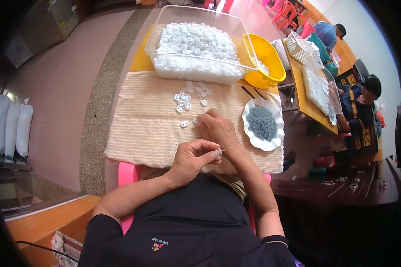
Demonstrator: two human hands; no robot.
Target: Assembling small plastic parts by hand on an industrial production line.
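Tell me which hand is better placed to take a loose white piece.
Probably the right hand: it is beside the loose white pieces, while the left hand pinches a small part.

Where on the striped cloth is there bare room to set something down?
Mainly the left of the cloth, between its edge and the loose white pieces. A smaller patch lies between those pieces and the scalloped plate. The centre is crowded: pieces, right hand, and left hand near the front edge.
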